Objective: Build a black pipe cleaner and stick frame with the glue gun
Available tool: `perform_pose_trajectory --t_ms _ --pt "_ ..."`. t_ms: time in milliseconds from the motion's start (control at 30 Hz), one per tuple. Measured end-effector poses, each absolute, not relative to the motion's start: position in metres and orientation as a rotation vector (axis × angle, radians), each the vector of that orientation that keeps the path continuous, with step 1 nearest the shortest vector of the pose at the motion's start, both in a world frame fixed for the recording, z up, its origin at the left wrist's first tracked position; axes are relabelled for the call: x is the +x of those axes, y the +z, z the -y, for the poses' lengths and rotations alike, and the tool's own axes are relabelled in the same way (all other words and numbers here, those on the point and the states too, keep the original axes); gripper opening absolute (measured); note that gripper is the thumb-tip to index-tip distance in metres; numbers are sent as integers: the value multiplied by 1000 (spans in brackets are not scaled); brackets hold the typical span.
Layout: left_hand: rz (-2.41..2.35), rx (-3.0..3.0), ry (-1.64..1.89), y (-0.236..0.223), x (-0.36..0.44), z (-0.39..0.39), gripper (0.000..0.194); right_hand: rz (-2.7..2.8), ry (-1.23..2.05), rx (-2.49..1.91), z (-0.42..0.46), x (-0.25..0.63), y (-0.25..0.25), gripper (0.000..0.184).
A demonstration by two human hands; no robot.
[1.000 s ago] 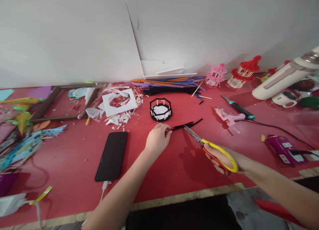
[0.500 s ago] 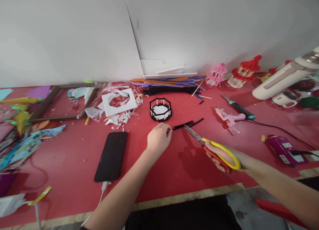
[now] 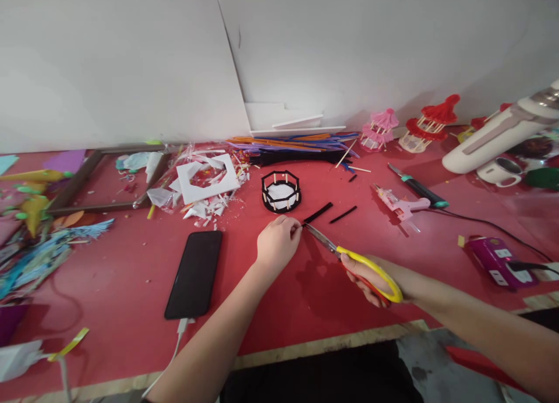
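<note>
My left hand (image 3: 278,239) is closed in a pinch on the end of a black pipe cleaner, most of it hidden by the fingers. My right hand (image 3: 371,278) grips scissors (image 3: 321,238) with yellow and red handles. Their blade tips reach the pipe cleaner right beside my left fingertips. Short black pipe cleaner pieces (image 3: 343,214) lie on the red tabletop just beyond the blades. Behind my left hand stands a small octagonal frame (image 3: 282,202) of black pipe cleaner and short wooden posts, with a white base.
A phone (image 3: 194,275) on a cable lies at left, near white foam scraps (image 3: 207,179). Pipe cleaners (image 3: 297,144) are heaped at the back. To the right are a pink glue gun (image 3: 399,204), a soldering-iron-like tool (image 3: 419,187), a purple power strip (image 3: 502,263) and a white bottle (image 3: 493,132).
The scissors have moved left with my right hand, up to my left fingertips. A black piece now lies apart from the others on the table. My left hand has hardly moved.
</note>
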State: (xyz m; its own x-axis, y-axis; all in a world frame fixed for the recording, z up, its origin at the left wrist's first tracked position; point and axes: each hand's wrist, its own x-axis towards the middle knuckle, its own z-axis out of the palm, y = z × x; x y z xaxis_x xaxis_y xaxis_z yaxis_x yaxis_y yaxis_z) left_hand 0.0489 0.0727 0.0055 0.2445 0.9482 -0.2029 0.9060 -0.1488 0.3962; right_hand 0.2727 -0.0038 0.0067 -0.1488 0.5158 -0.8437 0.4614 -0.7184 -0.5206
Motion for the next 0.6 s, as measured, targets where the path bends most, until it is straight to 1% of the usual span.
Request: perform_pose_trajectory --t_ms 433,600 --pt "-1681 2097 163 6 49 -73 26 1312 1956 -2043 7 275 -2 78" --pt "-1687 2094 169 6 50 -73 26 1451 1886 -2101 4 273 10 80"
